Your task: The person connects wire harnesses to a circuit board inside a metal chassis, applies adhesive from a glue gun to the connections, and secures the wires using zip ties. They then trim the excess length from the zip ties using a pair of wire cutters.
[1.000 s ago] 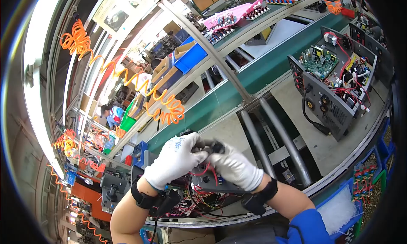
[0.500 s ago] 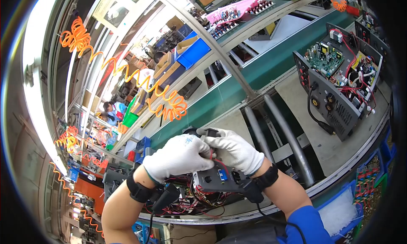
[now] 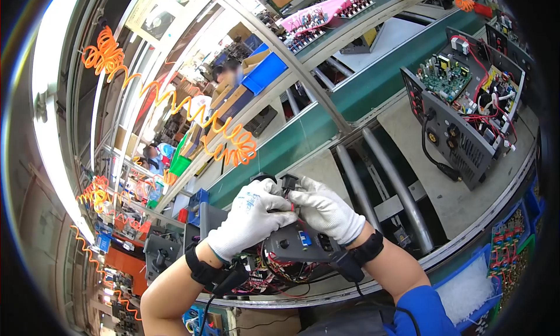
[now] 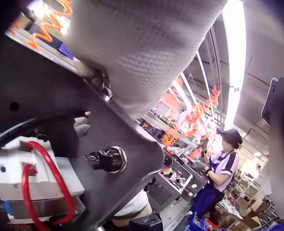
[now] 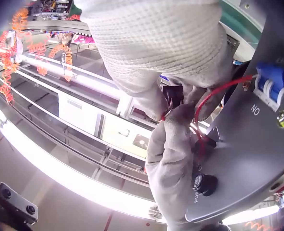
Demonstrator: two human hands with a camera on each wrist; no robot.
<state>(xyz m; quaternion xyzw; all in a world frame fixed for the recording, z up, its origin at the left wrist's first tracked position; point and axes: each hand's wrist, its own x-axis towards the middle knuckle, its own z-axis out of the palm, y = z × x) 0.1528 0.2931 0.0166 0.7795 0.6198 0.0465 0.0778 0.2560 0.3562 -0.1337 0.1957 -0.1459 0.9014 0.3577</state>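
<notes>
In the head view my gloved right hand (image 3: 329, 212) pinches a small black plug-like part (image 3: 288, 182) above a grey equipment panel (image 3: 286, 251). My gloved left hand (image 3: 252, 219) meets it from the other side, its fingertips pinching the red wire (image 5: 163, 117) just under that part. Another loop of red wire (image 5: 216, 91) runs to a blue breaker switch (image 5: 273, 84) on the panel. A black round fuse holder (image 5: 207, 185) sticks out of the panel face. Behind the panel, the left wrist view shows the white breaker body (image 4: 31, 173) with red wires.
An opened grey unit (image 3: 461, 137) with a green circuit board stands at the right. Metal rollers (image 3: 396, 190) lie between it and my hands. A coiled orange air hose (image 3: 233, 149) hangs ahead. Bins of parts (image 3: 466, 292) line the near right edge. Another person (image 4: 221, 168) works farther off.
My right hand has moved up, and the black part now stands upright above the fingers. The panel with its blue switch has come into view below the hands.
</notes>
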